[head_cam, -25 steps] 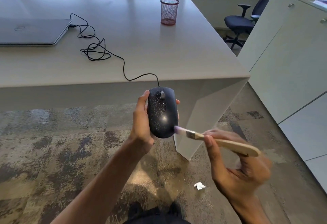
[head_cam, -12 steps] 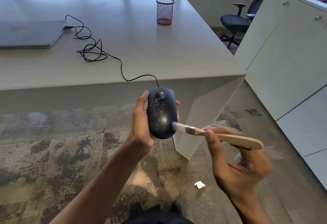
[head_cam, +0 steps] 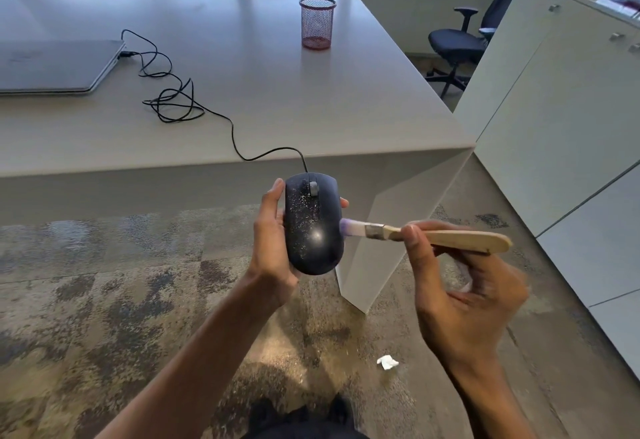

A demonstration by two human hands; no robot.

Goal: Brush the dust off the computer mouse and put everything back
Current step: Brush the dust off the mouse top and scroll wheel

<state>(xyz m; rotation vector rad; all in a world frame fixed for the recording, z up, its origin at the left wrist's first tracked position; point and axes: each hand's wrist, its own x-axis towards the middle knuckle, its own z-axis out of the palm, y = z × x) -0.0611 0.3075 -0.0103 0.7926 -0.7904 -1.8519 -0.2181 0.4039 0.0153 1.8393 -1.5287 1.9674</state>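
Observation:
A black wired computer mouse (head_cam: 313,227), speckled with pale dust mostly on its left half, is held in the air in front of the desk's near edge. My left hand (head_cam: 272,241) grips it from the left side, thumb up along its flank. My right hand (head_cam: 460,300) holds a small wooden-handled brush (head_cam: 440,238), whose pale purple bristles touch the mouse's right side. The mouse's black cable (head_cam: 173,102) runs over the grey desk (head_cam: 277,99) in a loose tangle to a shut laptop (head_cam: 52,66) at the left.
A red mesh pen cup (head_cam: 317,22) stands at the back of the desk. White cabinets (head_cam: 561,126) line the right side, with a dark office chair (head_cam: 460,45) behind. A crumpled white scrap (head_cam: 387,362) lies on the mottled carpet near my feet.
The brush has slid up along the mouse's right side from its lower corner. The mouse stays in my left hand, almost still; the camera has shifted slightly.

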